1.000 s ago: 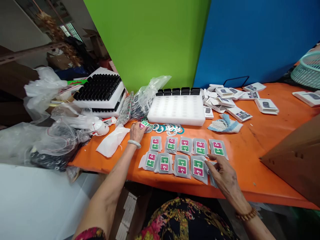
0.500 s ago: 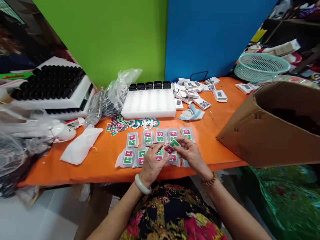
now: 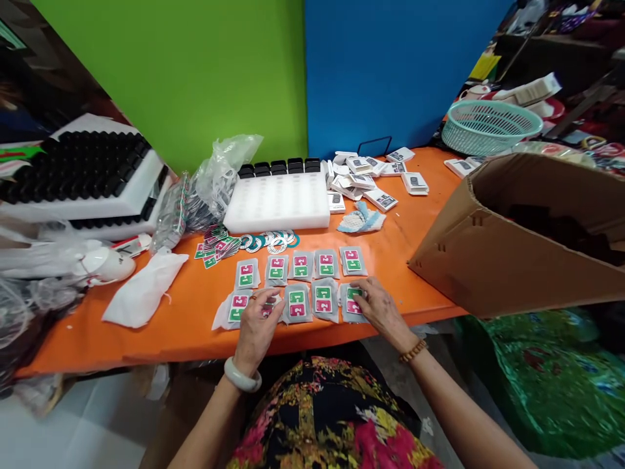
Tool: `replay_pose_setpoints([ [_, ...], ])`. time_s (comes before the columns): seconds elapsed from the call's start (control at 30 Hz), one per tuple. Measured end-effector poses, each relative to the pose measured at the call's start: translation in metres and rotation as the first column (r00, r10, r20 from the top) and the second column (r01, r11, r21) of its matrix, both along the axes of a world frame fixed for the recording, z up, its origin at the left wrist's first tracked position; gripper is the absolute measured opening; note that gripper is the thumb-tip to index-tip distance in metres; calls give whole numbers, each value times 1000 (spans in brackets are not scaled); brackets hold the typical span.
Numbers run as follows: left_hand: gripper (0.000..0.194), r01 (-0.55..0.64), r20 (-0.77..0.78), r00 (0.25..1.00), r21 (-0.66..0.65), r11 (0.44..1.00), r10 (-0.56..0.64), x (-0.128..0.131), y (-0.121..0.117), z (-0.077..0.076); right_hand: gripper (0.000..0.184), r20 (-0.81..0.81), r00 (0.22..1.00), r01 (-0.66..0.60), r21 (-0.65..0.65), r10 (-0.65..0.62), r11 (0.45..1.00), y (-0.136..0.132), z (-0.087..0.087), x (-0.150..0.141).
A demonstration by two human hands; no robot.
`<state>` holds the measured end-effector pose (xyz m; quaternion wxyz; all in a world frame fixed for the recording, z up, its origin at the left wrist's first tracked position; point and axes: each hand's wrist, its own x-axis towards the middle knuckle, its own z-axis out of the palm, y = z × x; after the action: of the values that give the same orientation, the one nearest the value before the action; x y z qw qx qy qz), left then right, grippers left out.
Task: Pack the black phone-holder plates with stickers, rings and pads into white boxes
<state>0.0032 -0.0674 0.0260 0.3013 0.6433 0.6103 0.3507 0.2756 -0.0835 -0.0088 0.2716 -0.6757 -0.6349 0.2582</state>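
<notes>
My right hand has its thumb and fingertips closed at the edge of a pink-and-green card, which lies on the rightmost grey packet of the front row. Over the second packet from the left in that row hovers my left hand. Its thumb and fingers are apart, and they partly cover the pink-and-green card there. Between my hands lie two more packets, one with a card and one with a card. Behind them runs a second row of grey packets, each topped with a similar card.
Loose cards and white-and-teal rings lie behind the rows. Farther back are a white foam tray, small white boxes and a clear plastic bag. A cardboard box stands at right, a white pouch at left.
My hands have moved apart, the left one leftward. The card they held up between them is now down on the rightmost front packet, under my right fingertips. The view has shifted slightly right.
</notes>
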Motion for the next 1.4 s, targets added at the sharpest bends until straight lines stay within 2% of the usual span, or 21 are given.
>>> replay_pose_setpoints([
  [0.2,27,-8,-4,1000,-26,1000,8,-11,6,3,36,124,992,11,71,-20,997,0,4,2],
  [0.3,29,19,-54,998,-9,1000,-19,-17,24,11,32,56,998,18,168,-28,986,20,12,2],
  [0.37,32,7,-110,994,-15,1000,-8,-23,47,16,28,-26,1000,0,207,5,978,43,22,-4],
  [0.43,32,-29,-196,980,-59,998,17,-30,76,20,27,-80,995,-42,166,55,985,71,33,-16],
  [0.53,29,-48,-292,956,-121,991,11,-39,122,20,30,-50,993,-108,0,108,994,115,41,-44],
  [0.63,22,-46,-324,946,-159,986,-8,-45,156,14,27,6,991,-131,-75,132,989,154,35,-76],
  [0.73,12,-15,-338,939,-216,976,-60,-46,175,7,23,72,992,-97,-118,106,988,180,22,-104],
  [0.83,14,24,-330,937,-268,963,-115,-45,184,3,29,130,991,-21,-153,41,988,193,13,-124],
  [0.97,24,75,-303,936,-330,941,-180,-41,191,-2,37,170,984,74,-176,-44,982,195,10,-145],
  [1.17,24,126,-247,946,-323,938,-212,-42,192,-9,47,196,972,162,-157,-130,974,196,11,-172],
  [1.4,18,144,-81,982,-259,955,-169,-43,184,-15,38,137,985,128,-178,-104,976,201,10,-179],
])
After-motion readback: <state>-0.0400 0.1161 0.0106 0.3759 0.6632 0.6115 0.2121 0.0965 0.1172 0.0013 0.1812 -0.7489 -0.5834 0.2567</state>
